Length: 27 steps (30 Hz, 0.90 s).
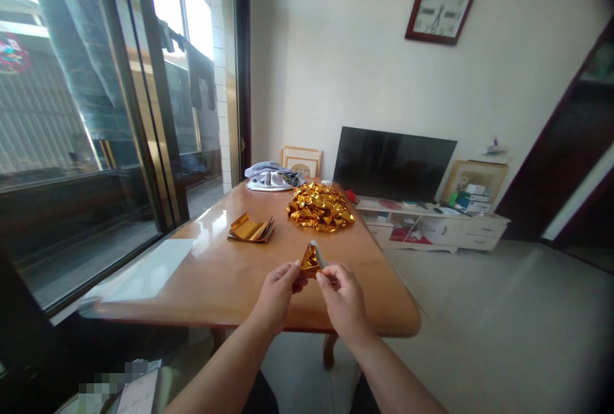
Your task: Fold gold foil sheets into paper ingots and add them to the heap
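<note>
Between left grip (277, 295) and right grip (344, 299), a folded foil piece (310, 263) is shiny gold, silvery-edged; beyond them, a crumpled gold foil heap (320, 209); beneath, an orange-brown wooden tabletop (215, 286).

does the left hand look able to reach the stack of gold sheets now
Probably yes: nothing visible stands between the left hand and the stack of gold sheets, though that hand holds a folded gold piece.

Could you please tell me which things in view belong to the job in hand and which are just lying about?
Seem to belong:
- folded gold piece, held by the left hand and right hand
- stack of gold sheets on the table
- gold pile beyond the hands

Seem unrelated:
- cloth bundle at the table's far end
- television
- wall clock
</note>
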Tool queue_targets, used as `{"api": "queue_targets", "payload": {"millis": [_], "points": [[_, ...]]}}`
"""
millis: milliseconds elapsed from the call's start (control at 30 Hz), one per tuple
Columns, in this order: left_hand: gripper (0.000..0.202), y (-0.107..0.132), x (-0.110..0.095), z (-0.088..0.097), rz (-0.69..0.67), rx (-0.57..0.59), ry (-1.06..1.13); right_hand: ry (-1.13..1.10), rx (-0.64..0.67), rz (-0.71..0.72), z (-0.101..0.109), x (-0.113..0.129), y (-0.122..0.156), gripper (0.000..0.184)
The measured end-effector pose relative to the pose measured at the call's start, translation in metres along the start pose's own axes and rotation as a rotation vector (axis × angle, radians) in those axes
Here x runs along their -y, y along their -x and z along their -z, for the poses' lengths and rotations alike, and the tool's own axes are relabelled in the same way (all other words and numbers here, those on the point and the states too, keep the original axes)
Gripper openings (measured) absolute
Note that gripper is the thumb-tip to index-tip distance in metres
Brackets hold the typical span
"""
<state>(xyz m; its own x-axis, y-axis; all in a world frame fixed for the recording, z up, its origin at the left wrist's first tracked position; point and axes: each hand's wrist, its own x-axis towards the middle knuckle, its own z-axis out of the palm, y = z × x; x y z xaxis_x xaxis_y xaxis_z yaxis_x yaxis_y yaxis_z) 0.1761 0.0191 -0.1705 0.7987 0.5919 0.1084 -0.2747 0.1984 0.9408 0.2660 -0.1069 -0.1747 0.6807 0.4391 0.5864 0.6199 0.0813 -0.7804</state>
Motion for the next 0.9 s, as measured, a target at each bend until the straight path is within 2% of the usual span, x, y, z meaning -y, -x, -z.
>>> {"api": "queue_targets", "payload": {"millis": [67,167,267,333,433,567,667,767,833,900], "points": [[0.039,0.013,0.000,0.002,-0.015,0.007,-0.008,-0.027,0.032,-0.026,0.003,0.008,0.012,0.021],[0.040,0.032,-0.002,0.005,-0.029,-0.009,-0.053,-0.149,0.079,-0.143,0.010,0.016,0.025,0.027],[0.041,0.049,-0.007,0.003,-0.076,-0.021,-0.130,-0.292,0.060,-0.256,0.019,0.025,0.028,0.038],[0.042,0.059,-0.012,-0.002,-0.130,-0.019,-0.213,-0.366,0.110,-0.302,0.025,0.034,0.028,0.042],[0.044,0.069,-0.017,-0.011,-0.207,-0.012,-0.357,-0.414,0.251,-0.320,0.032,0.051,0.026,0.030],[0.044,0.073,-0.021,-0.016,-0.278,0.006,-0.472,-0.419,0.281,-0.333,0.039,0.065,0.028,0.022],[0.041,0.076,-0.028,-0.014,-0.350,0.018,-0.658,-0.313,0.221,-0.234,0.047,0.067,0.025,0.026],[0.038,0.080,-0.037,-0.014,-0.468,0.058,-0.910,0.022,0.115,0.030,0.057,0.072,0.018,0.037],[0.036,0.083,-0.043,-0.015,-0.542,0.099,-1.062,0.225,0.190,0.215,0.062,0.078,0.013,0.030],[0.035,0.086,-0.047,-0.017,-0.593,0.128,-1.196,0.355,0.291,0.307,0.063,0.084,0.010,0.019]]}}
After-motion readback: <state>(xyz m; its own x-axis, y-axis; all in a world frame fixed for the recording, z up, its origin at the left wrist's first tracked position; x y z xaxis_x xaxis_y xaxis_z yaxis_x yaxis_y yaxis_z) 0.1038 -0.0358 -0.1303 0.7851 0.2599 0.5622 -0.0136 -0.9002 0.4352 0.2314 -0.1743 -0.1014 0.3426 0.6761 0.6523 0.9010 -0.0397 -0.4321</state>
